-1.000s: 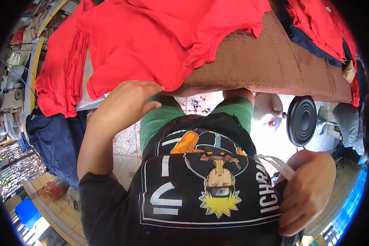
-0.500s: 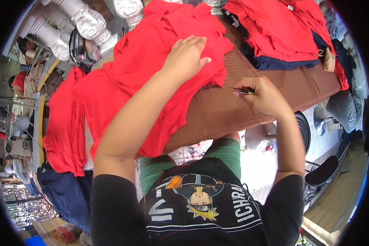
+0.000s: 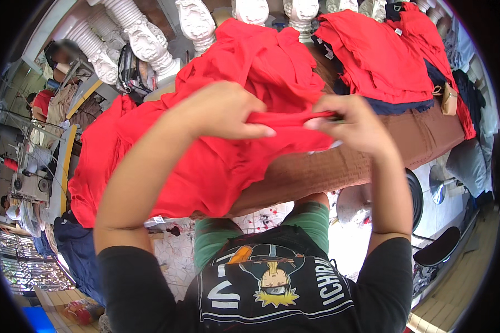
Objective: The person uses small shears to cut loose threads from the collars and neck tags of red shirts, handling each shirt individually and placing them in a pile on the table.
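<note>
Both hands have come together: half a second back the left lay spread on the red cloth and the right was off over the brown cover; now they meet up front with a strip between them. The left hand (image 3: 239, 114) has its fingers closed to a pinch on one end of a rolled edge of the red garment (image 3: 205, 161). At its three o'clock, the right hand (image 3: 347, 119) pinches the other end, its fingers also drawn in, with a small dark tool (image 3: 334, 115) tucked among them. Whether its tip touches the fabric I cannot tell. That's what would worry me: a pull or a squeeze with that thing so close could nick the cloth. Tugging too hard might also stretch the taut strip out of shape.

Counting from the hands, with twelve straight ahead, the rest of the garment heaps up at eleven and droops over the near edge of the brown-covered counter (image 3: 311, 172) at seven; its own weight could drag it floorward if the pinch slips. A stack of red garments (image 3: 380, 61) lies at two o'clock, over navy cloth (image 3: 400, 104), near enough that a wide sweep of the right elbow might topple it.
</note>
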`<state>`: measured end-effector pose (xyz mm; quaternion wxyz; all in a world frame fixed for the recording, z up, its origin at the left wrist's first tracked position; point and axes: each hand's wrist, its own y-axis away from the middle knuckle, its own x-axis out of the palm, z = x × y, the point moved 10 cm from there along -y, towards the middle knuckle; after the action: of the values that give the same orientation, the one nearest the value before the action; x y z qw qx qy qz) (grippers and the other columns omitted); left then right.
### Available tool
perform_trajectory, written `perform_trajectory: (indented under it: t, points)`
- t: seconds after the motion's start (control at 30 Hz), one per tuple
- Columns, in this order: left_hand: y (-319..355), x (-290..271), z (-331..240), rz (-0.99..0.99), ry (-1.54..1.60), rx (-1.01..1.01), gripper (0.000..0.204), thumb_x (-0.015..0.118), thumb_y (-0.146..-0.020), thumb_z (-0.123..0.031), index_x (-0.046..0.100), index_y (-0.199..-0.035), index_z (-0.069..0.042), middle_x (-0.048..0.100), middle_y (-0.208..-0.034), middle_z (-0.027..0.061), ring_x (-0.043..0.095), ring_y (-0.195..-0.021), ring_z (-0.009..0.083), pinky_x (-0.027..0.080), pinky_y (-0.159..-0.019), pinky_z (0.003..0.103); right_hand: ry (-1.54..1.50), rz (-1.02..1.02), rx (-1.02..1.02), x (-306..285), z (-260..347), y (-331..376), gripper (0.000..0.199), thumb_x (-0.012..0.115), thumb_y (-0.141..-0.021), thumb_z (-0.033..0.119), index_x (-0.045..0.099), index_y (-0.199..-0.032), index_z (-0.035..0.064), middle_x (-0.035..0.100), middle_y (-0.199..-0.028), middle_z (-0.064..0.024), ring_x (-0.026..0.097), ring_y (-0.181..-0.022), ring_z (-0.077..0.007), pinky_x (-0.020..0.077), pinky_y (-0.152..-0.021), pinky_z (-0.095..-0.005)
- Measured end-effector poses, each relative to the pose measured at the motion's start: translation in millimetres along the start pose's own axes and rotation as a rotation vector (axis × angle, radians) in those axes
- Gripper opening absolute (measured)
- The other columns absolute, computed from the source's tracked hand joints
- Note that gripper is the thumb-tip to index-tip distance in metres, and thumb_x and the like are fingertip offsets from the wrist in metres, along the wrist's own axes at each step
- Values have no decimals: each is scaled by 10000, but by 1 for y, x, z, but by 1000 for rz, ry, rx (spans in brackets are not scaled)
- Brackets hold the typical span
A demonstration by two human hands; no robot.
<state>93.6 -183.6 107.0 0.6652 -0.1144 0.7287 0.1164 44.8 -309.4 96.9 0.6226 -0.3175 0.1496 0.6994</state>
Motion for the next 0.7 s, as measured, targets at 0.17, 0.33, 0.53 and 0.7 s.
perform_trajectory:
  t: [0.17,0.33,0.53,0.7]
  points:
    - [66,-46,61,295,-323,-412,564,600,-803,-593,654,-676,-46,633,-720,151,623,-852,346,276,-1094,551,133,-215,-172,-100,58,53,209,690,-821,93,527,-713,19,484,-671,14,443,-651,-69,337,-591,-252]
    - [117,-108,85,-351,-996,-445,609,623,-818,-544,588,-1148,-33,649,-1086,172,592,-1085,314,295,-1049,591,838,-61,17,-104,72,24,205,712,-797,148,578,-828,-4,567,-732,-82,540,-660,-200,412,-617,-322]
    - [151,-101,74,-494,-322,-947,767,644,-842,-472,383,-1361,29,605,-1158,262,557,-1154,379,397,-986,500,999,-389,-92,-105,74,24,487,703,-800,184,544,-1242,56,574,-1249,-146,586,-1052,-368,484,-851,-425]
    - [194,57,15,-230,128,-607,708,677,-844,-385,427,-1353,41,614,-1150,269,595,-1101,378,471,-930,407,551,-200,62,-19,-22,87,459,668,-751,-33,583,-1201,-4,645,-1140,-166,641,-1031,-296,496,-822,-357]
